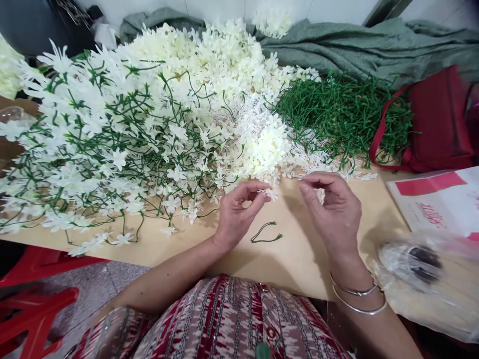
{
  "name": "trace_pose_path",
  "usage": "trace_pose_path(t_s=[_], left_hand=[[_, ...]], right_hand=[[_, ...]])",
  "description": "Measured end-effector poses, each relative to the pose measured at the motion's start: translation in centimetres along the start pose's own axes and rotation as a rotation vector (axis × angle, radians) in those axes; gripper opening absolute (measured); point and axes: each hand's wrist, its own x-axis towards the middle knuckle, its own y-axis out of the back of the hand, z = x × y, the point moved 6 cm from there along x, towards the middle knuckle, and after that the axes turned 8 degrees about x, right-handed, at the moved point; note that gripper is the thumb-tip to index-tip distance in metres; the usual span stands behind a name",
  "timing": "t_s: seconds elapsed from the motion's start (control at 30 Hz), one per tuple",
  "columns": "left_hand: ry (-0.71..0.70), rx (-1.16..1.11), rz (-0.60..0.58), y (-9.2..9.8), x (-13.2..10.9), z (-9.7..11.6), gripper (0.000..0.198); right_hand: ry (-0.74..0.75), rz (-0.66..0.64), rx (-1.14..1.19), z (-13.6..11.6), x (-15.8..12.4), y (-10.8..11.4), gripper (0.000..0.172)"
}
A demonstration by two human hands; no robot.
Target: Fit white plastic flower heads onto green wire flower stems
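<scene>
My left hand [239, 212] pinches a small white artificial flower piece [270, 193] between thumb and fingertips. Facing it, my right hand [331, 207] has thumb and index finger pressed together; a thin pale bit shows at the tips, too small to name. A green plastic stem [266, 240], bent in a V, lies on the table [288, 264] below and between my hands. Just beyond the fingertips is a heap of cream blossoms [264, 152]. White flowers on green stems [149, 139] are piled to the left.
Loose green stems [337, 112] form a heap at the back right, beside a dark red bag [441, 119]. A printed white and red bag [441, 199] and a clear plastic bag [434, 284] lie right. Green cloth [355, 47] runs along the back. Red stools [37, 314] stand lower left.
</scene>
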Motion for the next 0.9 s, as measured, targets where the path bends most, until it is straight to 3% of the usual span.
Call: trace_pose_path(t_s=[0.1,0.17,0.4,0.53,0.63,0.8,0.9], left_hand=[[-0.033,0.012,-0.01,0.0,-0.1,0.3,0.012],[-0.05,0.03,-0.01,0.1,0.0,0.4,0.011],[0.021,-0.147,-0.003,-0.1,0.1,-0.2,0.017],[-0.038,-0.082,-0.029,-0.3,-0.1,0.3,0.016],[-0.066,-0.032,-0.056,-0.5,-0.2,0.7,0.014],[-0.111,0.025,-0.082,-0.7,-0.3,1.4,0.01],[-0.117,0.029,-0.097,-0.9,-0.3,1.5,0.011]], right_hand=[[-0.121,-0.225,0.149,0.3,-0.6,-2.2,0.023],[-0.166,-0.285,0.147,0.6,-1.1,-3.0,0.017],[-0.081,-0.187,0.092,-0.1,-1.2,-2.8,0.009],[-0.002,-0.228,0.058,-1.2,-1.3,-3.4,0.006],[-0.039,-0.196,0.085,-0.7,-1.5,-3.3,0.005],[-0.115,-0.136,0.155,0.7,-1.8,-2.8,0.026],[-0.055,-0.146,0.16,0.6,-1.8,-2.7,0.015]])
